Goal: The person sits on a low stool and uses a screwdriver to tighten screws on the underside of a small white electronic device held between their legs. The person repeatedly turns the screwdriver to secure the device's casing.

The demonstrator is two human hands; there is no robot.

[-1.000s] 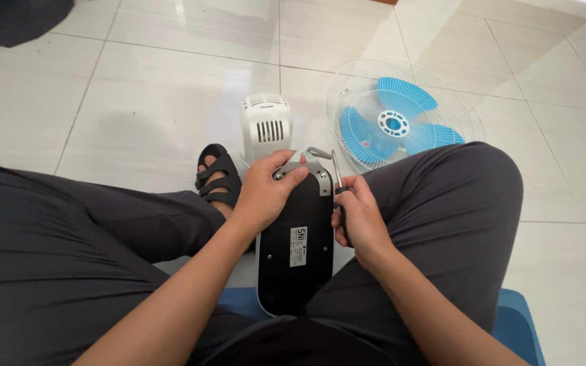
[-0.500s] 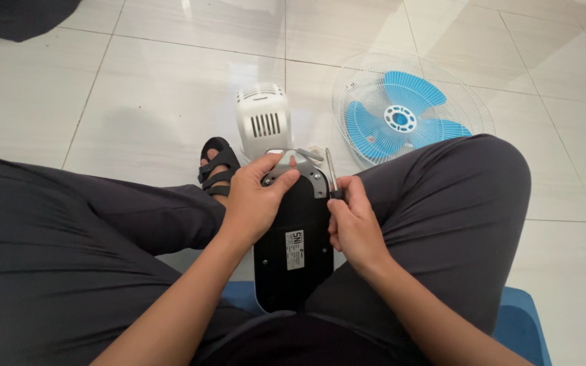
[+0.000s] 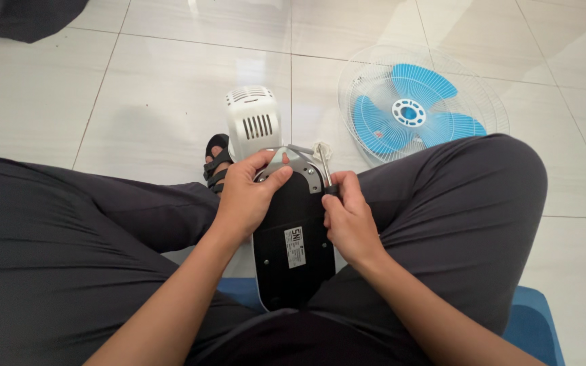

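The black oval plastic fan base (image 3: 293, 244) lies upside down on the person's lap; it looks stiff and rather heavy, best held by its rim. The left hand (image 3: 249, 196) grips its top edge with fingers curled, and the right hand (image 3: 347, 220) is closed around a metal-shaft screwdriver (image 3: 325, 169). Compared with the earlier frame, the hands are almost unchanged; the white motor housing (image 3: 252, 125) and blue-bladed fan grille (image 3: 418, 108) lie on the tiled floor (image 3: 171, 88).

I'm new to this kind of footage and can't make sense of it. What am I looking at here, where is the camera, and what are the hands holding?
The camera sits on a person's head and looks down at their lap; they are seated, legs in dark trousers. Their left hand steadies a black fan base lying underside up between the knees. Their right hand has a grip on a screwdriver at the base's top edge. The white motor housing sticks out beyond it. On the tiled floor lies a wire fan guard with blue blades inside.
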